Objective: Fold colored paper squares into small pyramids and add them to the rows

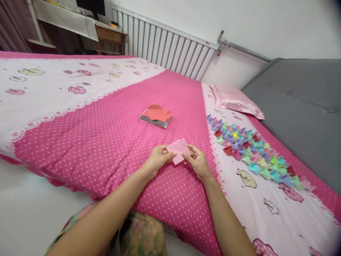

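Note:
A partly folded piece of pink origami paper (178, 148) is held between both hands just above the bed. My left hand (159, 158) pinches its left edge, thumb on top. On the other side, my right hand (196, 160) grips the right edge with thumb and fingers. Beyond the hands lies a stack of square paper (156, 115) with a red sheet uppermost. To the right, rows of small folded paper boats (247, 145) in many colours stand close together on the bedspread.
The bed (112, 135) has a pink dotted and white patterned cover. A pink pillow (237, 100) lies by the grey headboard (298, 96). Behind the bed are a white radiator (165, 42) and a metal pipe (245, 49). A desk (64, 19) with a monitor (92, 6) stands far left.

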The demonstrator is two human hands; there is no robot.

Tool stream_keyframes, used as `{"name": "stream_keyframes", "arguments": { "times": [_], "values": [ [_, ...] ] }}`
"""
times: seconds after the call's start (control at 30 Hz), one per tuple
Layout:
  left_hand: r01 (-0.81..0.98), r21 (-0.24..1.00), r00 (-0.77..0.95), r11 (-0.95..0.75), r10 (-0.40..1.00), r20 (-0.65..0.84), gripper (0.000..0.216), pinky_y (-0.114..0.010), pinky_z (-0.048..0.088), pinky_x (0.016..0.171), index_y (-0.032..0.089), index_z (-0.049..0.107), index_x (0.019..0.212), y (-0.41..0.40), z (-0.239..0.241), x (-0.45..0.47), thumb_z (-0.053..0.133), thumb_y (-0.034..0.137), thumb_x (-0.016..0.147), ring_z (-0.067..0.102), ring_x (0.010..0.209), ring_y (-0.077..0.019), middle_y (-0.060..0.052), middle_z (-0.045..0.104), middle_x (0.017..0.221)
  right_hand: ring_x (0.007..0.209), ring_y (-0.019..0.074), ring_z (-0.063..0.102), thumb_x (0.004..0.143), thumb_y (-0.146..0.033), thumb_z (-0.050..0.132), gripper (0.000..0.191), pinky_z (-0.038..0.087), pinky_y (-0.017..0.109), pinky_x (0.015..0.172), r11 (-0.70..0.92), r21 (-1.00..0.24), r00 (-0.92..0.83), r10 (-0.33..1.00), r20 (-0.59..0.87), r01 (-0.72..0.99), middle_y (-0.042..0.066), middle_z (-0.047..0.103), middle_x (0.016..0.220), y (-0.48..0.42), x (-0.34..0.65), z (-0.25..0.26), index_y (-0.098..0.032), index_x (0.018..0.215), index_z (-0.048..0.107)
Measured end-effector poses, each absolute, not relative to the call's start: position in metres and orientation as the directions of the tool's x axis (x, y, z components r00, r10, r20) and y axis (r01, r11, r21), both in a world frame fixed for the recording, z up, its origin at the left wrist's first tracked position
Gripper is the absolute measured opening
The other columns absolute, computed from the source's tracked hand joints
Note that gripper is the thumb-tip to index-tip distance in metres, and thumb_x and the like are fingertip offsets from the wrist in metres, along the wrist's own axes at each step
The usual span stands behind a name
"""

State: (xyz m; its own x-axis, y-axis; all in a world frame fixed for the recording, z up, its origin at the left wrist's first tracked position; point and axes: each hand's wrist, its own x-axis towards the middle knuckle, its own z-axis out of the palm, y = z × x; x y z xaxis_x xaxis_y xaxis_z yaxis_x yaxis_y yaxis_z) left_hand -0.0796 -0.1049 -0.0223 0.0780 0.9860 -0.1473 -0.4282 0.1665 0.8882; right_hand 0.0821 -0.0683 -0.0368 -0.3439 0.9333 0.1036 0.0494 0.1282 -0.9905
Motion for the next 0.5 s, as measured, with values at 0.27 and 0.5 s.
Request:
{"name": "stream_keyframes", "arguments": {
  "times": [0.27,0.5],
  "values": [
    [-0.403,0.884,0.118,0.236,0.971,-0.206,0.026,-0.024,0.049,0.064,0.008,0.067,0.076,-0.1045,-0.0202,-0.0797,0.076,0.023,0.057,0.062,0.058,-0.0113,-0.006,0.068,0.066,0.093,0.0188,0.061,0.074,-0.034,0.063,0.058,0.053,0.029,0.072,0.289,-0.955,-0.366,0.897,0.249,0.059,0.008,0.058,0.115,-0.0678,0.0812,-0.0374,-0.025,0.126,0.041],
    [-0.441,0.869,0.125,0.224,0.974,-0.187,0.02,-0.025,0.049,0.069,0.008,0.067,0.079,-0.1031,-0.0231,-0.0809,0.071,0.018,0.063,0.062,0.062,-0.0112,-0.006,0.068,0.069,0.1,0.0209,0.059,0.07,-0.033,0.067,0.039,0.049,0.035,0.086,0.309,-0.951,-0.333,0.9,0.281,0.032,0.008,0.057,0.116,-0.0661,0.0843,-0.0405,-0.021,0.107,0.058]
  ]
}}
